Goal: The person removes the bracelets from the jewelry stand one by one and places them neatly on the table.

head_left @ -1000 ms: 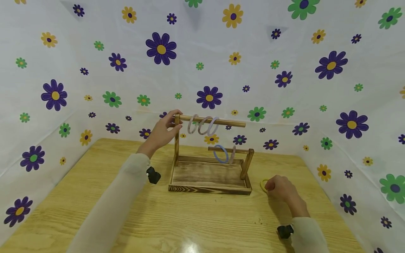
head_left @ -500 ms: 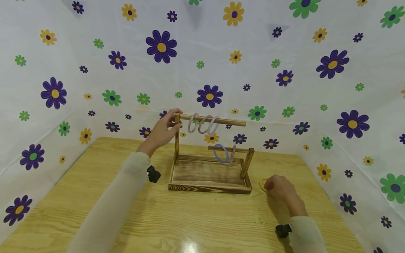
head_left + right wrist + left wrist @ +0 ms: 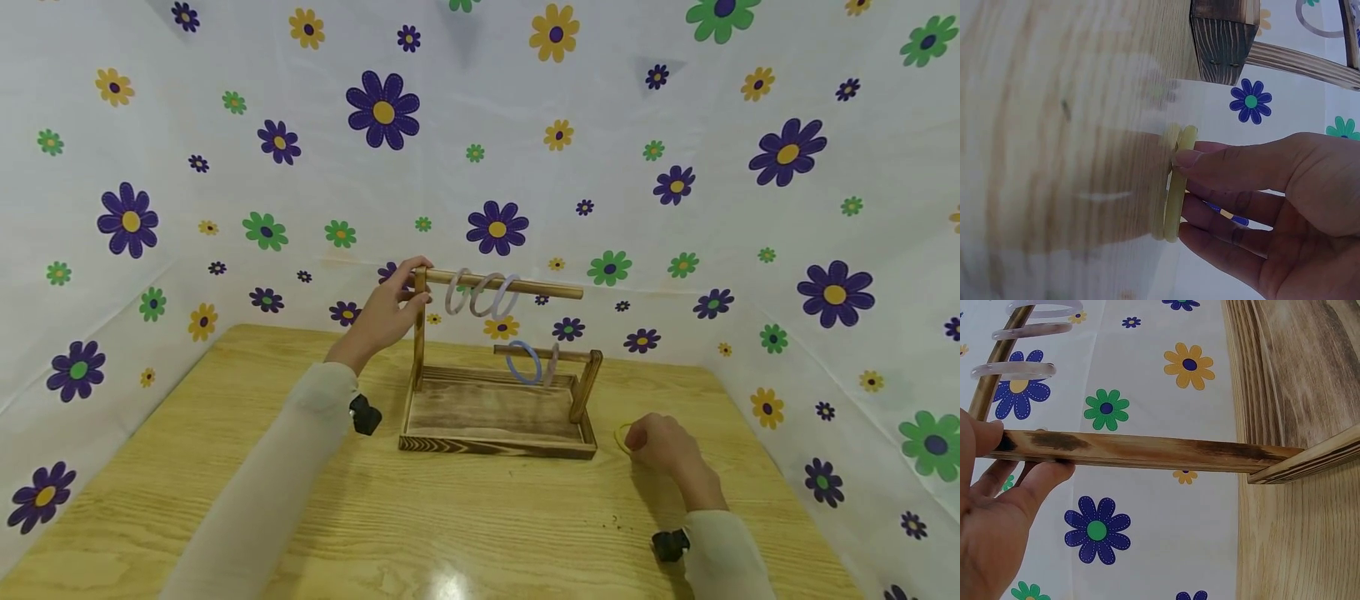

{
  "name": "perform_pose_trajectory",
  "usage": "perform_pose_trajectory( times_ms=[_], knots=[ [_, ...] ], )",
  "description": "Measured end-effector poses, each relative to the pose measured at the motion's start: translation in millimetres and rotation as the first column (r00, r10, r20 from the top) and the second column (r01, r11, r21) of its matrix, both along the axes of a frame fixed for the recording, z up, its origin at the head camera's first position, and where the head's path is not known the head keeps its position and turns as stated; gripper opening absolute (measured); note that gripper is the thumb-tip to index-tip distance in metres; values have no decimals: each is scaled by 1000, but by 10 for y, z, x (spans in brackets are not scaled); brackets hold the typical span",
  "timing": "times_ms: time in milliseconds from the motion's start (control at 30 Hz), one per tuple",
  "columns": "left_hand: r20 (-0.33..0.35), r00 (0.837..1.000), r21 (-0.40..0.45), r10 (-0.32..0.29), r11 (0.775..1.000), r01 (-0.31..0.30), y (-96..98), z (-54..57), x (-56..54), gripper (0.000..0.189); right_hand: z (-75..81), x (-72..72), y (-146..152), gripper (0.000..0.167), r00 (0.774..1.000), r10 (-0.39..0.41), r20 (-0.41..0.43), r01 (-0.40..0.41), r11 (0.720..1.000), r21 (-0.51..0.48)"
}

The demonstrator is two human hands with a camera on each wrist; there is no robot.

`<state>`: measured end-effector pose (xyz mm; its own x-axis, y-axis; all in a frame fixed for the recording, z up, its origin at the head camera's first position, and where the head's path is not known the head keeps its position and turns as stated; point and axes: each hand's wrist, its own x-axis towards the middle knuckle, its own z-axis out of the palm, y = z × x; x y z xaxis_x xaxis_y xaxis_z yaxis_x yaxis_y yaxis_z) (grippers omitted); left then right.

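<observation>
A wooden bangle stand (image 3: 495,449) with a tray base and two bars sits mid-table. My left hand (image 3: 384,312) grips the top of its tall post (image 3: 1147,450), thumb and fingers on either side. On the upper bar (image 3: 551,291) hang three pale bangles (image 3: 1013,370). A blue bangle (image 3: 538,364) and a pinkish one (image 3: 552,367) hang from the lower bar. Right of the stand, my right hand (image 3: 667,446) pinches a yellow bangle (image 3: 1175,206) between thumb and fingers. The bangle stands on edge at the tabletop, its reflection beside it; whether it touches is unclear.
The glossy wood-grain table (image 3: 450,517) extends around the stand. White flower-print cloth (image 3: 450,192) encloses the back and both sides. Small dark specks (image 3: 615,523) lie on the table near the right wrist. The upper bar's free end points right; the lower bar's points left.
Very little differs. My right hand has edged slightly left and the yellow bangle looks thinner from the head view. My left hand stays on the post.
</observation>
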<state>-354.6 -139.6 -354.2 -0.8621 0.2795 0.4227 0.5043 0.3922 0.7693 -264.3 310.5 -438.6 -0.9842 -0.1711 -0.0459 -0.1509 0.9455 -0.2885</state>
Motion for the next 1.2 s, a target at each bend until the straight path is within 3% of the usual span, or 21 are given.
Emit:
perform_pose_trajectory(
  times_ms=[1200],
  knots=[
    [-6,1000,23,5,1000,-5,4,-59,-29,43,29,17,-3,9,1000,6,9,-6,1000,-21]
  ],
)
